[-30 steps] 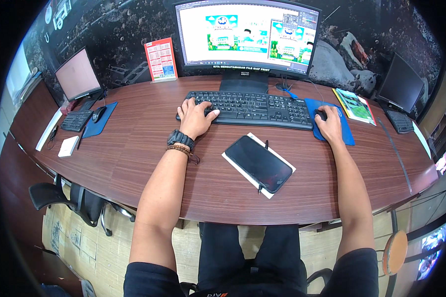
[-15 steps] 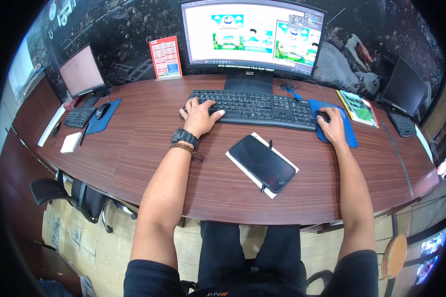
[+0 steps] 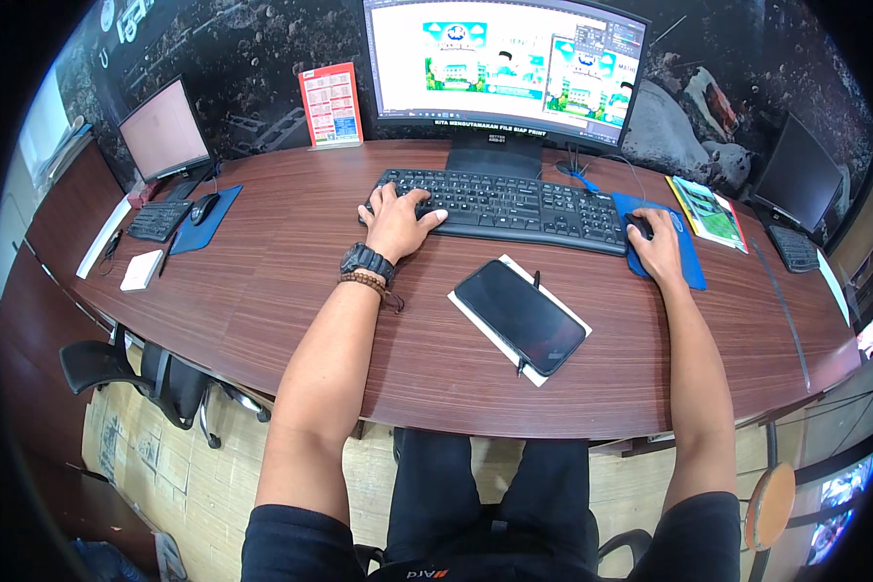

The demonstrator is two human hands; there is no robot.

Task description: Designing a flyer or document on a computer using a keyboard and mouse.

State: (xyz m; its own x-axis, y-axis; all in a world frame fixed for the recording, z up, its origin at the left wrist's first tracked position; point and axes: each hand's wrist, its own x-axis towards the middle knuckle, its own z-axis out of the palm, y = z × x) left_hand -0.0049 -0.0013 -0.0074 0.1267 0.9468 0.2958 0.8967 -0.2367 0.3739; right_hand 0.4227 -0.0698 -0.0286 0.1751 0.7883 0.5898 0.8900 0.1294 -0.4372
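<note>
Two wrists rested lightly on the tabletop [image 3: 281,238] should steady input: left grip [image 3: 395,225] spread over the keyboard [image 3: 509,202]'s left end, right grip [image 3: 659,244] wrapped around the mouse [image 3: 639,227] on its blue pad [image 3: 691,268].

The brown desk [image 3: 262,310] bears 3 monitors [image 3: 504,68], 3 keyboards [image 3: 504,206] and 2 blue mats [image 3: 210,223].

Behind the reddish-brown desk [image 3: 291,223] I see a dark wall [image 3: 262,44], which is covered by a rocky picture. The floor [image 3: 233,495] is pale yellow. On the left stands a black chair [image 3: 172,393], on the right a round orange-brown seat [image 3: 770,506].
</note>
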